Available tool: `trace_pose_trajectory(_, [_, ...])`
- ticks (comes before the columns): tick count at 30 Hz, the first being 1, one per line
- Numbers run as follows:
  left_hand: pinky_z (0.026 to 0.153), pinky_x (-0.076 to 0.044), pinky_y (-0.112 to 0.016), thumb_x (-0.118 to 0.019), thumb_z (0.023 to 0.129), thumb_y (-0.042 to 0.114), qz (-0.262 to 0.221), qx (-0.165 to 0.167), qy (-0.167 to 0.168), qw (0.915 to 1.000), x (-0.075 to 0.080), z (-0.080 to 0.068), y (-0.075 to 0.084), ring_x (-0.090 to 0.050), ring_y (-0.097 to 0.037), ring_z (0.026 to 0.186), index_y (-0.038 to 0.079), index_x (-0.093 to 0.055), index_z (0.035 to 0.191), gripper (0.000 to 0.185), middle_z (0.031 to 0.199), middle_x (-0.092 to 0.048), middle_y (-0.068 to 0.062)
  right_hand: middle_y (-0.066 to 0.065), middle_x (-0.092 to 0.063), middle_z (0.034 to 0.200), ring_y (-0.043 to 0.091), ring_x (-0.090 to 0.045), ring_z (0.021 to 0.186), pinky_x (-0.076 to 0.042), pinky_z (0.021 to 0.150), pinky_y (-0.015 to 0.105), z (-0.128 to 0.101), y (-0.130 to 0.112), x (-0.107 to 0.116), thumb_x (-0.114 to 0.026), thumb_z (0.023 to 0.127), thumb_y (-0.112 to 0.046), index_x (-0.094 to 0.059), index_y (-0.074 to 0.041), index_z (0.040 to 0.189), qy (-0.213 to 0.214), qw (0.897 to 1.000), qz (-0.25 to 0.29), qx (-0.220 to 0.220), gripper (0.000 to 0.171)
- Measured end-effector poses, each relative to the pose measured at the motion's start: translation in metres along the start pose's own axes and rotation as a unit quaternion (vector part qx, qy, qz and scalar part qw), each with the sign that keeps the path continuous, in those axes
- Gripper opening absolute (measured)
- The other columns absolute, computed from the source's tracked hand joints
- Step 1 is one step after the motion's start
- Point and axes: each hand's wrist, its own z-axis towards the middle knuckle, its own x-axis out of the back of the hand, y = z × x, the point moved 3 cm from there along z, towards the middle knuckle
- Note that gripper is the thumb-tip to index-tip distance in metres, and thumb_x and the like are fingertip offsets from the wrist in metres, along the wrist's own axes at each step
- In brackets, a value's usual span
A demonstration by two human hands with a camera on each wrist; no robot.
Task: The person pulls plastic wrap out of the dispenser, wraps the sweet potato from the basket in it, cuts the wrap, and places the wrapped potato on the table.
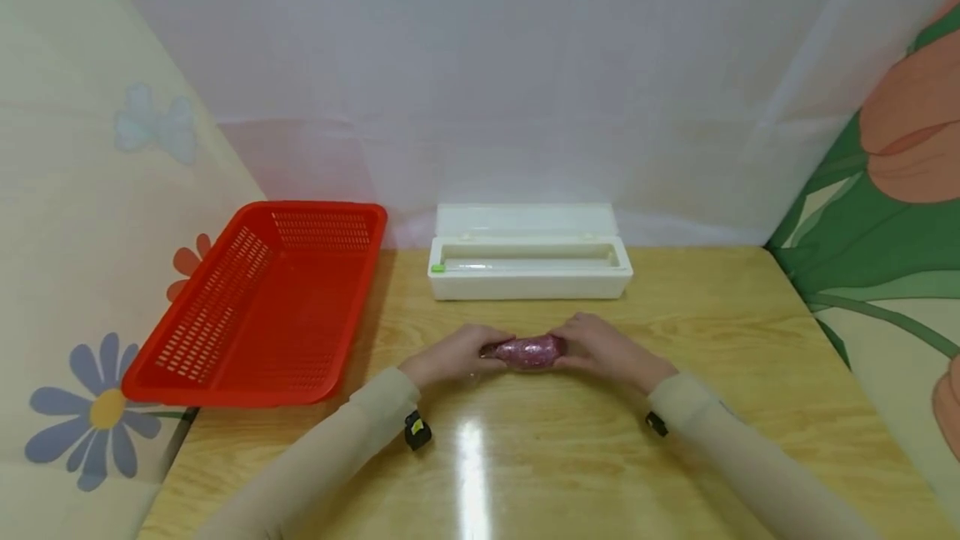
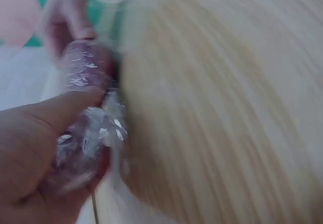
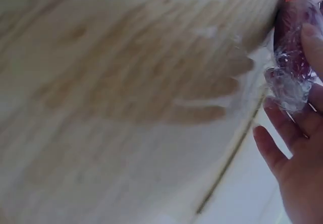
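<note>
Left hand point(image 1: 456, 354) and right hand point(image 1: 606, 352) grip opposite ends of purple film-wrapped item point(image 1: 531, 352) between them, probably to keep clear film point(image 2: 105, 125) snug; white box point(image 1: 528, 285) beyond grip, red basket point(image 1: 300, 298) left of it, likely leaving room

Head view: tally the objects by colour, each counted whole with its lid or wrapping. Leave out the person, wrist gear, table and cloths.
Red: 1 (basket)
White: 1 (box)
Purple: 1 (wrapped item)
Total: 3
</note>
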Motion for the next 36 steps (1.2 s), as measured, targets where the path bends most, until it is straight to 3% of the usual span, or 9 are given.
trace_pose_trajectory(5, [0.102,-0.055,-0.039,-0.075,0.097,0.018,0.041,-0.004,0.016,0.999,0.0,0.0,0.008,-0.069,-0.025,0.113,0.0,-0.062,0.139,0.048,0.127,-0.072,-0.015,0.001,-0.07,0.106,0.015,-0.06,0.096,-0.055,0.087,0.038,0.0,0.006,-0.001,-0.076,0.094,-0.035,-0.072,-0.005,0.126,-0.007,0.999,0.041,-0.011,0.043])
trace_pose_trajectory(9, [0.097,-0.056,-0.037,-0.074,0.098,0.02,0.088,-0.009,0.032,0.9956,0.0,0.0,0.01,-0.067,-0.023,0.106,0.001,-0.067,0.133,0.04,0.118,-0.071,-0.011,0.005,-0.07,0.109,0.019,-0.06,0.099,-0.055,0.09,0.041,0.002,0.008,0.001,-0.075,0.095,-0.035,-0.071,-0.004,0.128,-0.016,0.998,0.064,-0.017,0.045])
trace_pose_trajectory(13, [0.088,-0.056,-0.036,-0.075,0.097,0.023,0.114,0.001,0.036,0.9929,-0.001,0.0,0.009,-0.058,-0.02,0.097,-0.001,-0.066,0.135,0.045,0.111,-0.061,-0.009,0.012,-0.07,0.12,0.027,-0.063,0.108,-0.053,0.098,0.049,0.004,0.006,0.005,-0.075,0.095,-0.034,-0.065,-0.002,0.137,-0.007,0.998,0.062,-0.01,0.054])
trace_pose_trajectory(16, [0.091,-0.056,-0.037,-0.077,0.095,0.022,0.083,0.014,0.047,0.9954,-0.002,0.001,0.005,-0.061,-0.021,0.1,-0.001,-0.062,0.137,0.05,0.114,-0.063,-0.01,0.013,-0.07,0.126,0.028,-0.064,0.112,-0.052,0.101,0.051,0.004,0.003,0.006,-0.076,0.095,-0.032,-0.061,-0.003,0.142,0.003,0.998,0.062,-0.003,0.057])
trace_pose_trajectory(20, [0.098,-0.056,-0.039,-0.079,0.093,0.019,0.017,0.03,0.076,0.9965,-0.003,0.003,-0.003,-0.066,-0.022,0.107,0.007,-0.062,0.125,0.039,0.117,-0.069,-0.009,0.011,-0.071,0.121,0.026,-0.065,0.108,-0.054,0.098,0.05,0.001,-0.001,0.002,-0.08,0.092,-0.031,-0.061,-0.004,0.141,0.01,0.998,0.054,-0.012,0.06])
trace_pose_trajectory(26, [0.092,-0.057,-0.036,-0.081,0.092,0.023,-0.046,0.056,0.081,0.994,-0.003,-0.001,-0.014,-0.067,-0.015,0.099,0.011,-0.067,0.117,0.032,0.107,-0.072,-0.003,0.013,-0.07,0.123,0.027,-0.065,0.109,-0.053,0.099,0.049,0.002,-0.002,-0.011,-0.079,0.092,-0.031,-0.062,-0.002,0.139,0.008,0.998,0.063,-0.029,0.058])
trace_pose_trajectory(32, [0.087,-0.055,-0.031,-0.079,0.094,0.03,-0.028,0.033,0.043,0.9981,-0.005,-0.013,-0.002,-0.065,-0.008,0.094,0.014,-0.072,0.118,0.029,0.105,-0.073,0.005,0.006,-0.071,0.117,0.019,-0.062,0.104,-0.053,0.094,0.043,-0.006,-0.006,-0.009,-0.077,0.094,-0.038,-0.07,-0.006,0.131,-0.036,0.995,0.095,-0.025,0.05])
trace_pose_trajectory(36, [0.088,-0.055,-0.033,-0.078,0.094,0.031,0.006,0.029,0.053,0.9982,-0.007,-0.019,0.003,-0.063,-0.012,0.096,0.013,-0.074,0.121,0.032,0.108,-0.071,0.002,0.012,-0.067,0.125,0.026,-0.062,0.113,-0.052,0.099,0.049,-0.009,-0.011,-0.007,-0.077,0.094,-0.036,-0.064,-0.004,0.139,-0.03,0.994,0.105,-0.016,0.056])
